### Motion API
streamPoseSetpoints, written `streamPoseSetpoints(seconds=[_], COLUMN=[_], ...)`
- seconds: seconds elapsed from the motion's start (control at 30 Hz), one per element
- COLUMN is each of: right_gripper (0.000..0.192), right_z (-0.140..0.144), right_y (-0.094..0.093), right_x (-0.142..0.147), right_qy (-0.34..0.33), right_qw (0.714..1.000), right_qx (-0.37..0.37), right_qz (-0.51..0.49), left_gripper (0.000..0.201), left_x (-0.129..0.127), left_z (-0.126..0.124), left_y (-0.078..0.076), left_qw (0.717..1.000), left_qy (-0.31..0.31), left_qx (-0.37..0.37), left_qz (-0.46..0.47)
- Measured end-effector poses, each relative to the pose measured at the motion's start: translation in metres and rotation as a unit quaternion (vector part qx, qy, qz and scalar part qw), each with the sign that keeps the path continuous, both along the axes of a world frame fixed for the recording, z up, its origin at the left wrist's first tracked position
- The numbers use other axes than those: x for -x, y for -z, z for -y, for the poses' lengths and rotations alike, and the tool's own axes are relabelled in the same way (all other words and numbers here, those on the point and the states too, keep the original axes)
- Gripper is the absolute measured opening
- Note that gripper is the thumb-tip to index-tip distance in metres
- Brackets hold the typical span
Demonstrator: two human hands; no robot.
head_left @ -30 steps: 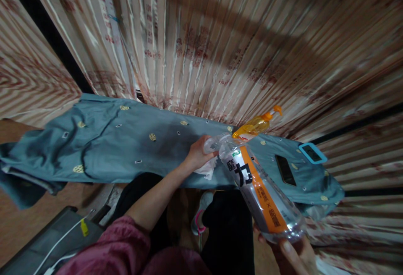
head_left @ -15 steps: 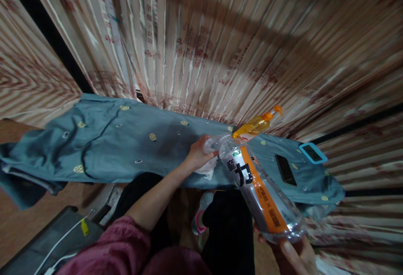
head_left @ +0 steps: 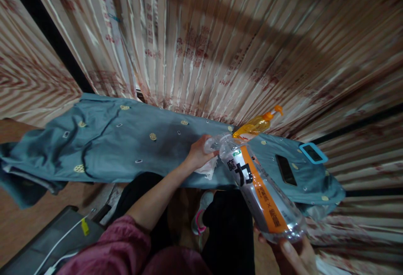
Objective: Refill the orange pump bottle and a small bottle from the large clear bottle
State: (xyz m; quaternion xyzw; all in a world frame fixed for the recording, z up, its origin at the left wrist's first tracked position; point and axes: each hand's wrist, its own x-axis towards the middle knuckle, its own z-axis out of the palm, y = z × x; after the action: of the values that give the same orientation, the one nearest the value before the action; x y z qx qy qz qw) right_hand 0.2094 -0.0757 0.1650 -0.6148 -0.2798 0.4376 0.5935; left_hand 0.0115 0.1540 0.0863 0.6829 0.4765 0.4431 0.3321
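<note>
My right hand (head_left: 292,252) is closed around the base of a large clear plastic bottle (head_left: 256,189) with a silver and orange label. The bottle slants, its neck pointing up and left, towards my left hand (head_left: 200,153). That hand is closed on a small clear plastic container (head_left: 211,144), its exact kind hard to make out, close against the bottle's neck. Below my left hand is a crumpled white tissue (head_left: 208,169); whether the fingers hold it too I cannot tell. Just behind the neck stands a yellow pump bottle (head_left: 253,126) with an orange pump head.
A blue-green cloth with pineapple prints (head_left: 110,149) covers the narrow table. To the right lie a dark phone (head_left: 286,170) and a blue-framed device (head_left: 313,153). Pleated curtains (head_left: 201,48) hang behind. At the lower left is a grey case (head_left: 40,241) with white cables.
</note>
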Motion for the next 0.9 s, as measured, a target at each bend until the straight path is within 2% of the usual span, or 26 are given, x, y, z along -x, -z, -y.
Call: streamPoseSetpoints(seconds=[0.37,0.6,0.9], right_gripper=[0.070,0.065,0.068], right_z=[0.0020,0.0007,0.0003], right_y=[0.0055,0.0006,-0.0015], right_x=[-0.0055,0.0011,0.0026], right_qy=[0.003,0.012,0.010], right_qw=[1.000,1.000,1.000], right_qx=[0.003,0.000,0.000], right_qz=[0.004,0.005,0.000], left_gripper=[0.044,0.043,0.042], left_x=[-0.0003,-0.0006,0.0005], left_z=[0.0003,0.0004,0.0010], left_y=[0.0001,-0.0004,-0.0031], left_qw=[1.000,1.000,1.000], left_qy=[-0.003,-0.004,-0.004], left_qx=[0.006,0.000,0.011], left_qz=[-0.002,-0.003,-0.008])
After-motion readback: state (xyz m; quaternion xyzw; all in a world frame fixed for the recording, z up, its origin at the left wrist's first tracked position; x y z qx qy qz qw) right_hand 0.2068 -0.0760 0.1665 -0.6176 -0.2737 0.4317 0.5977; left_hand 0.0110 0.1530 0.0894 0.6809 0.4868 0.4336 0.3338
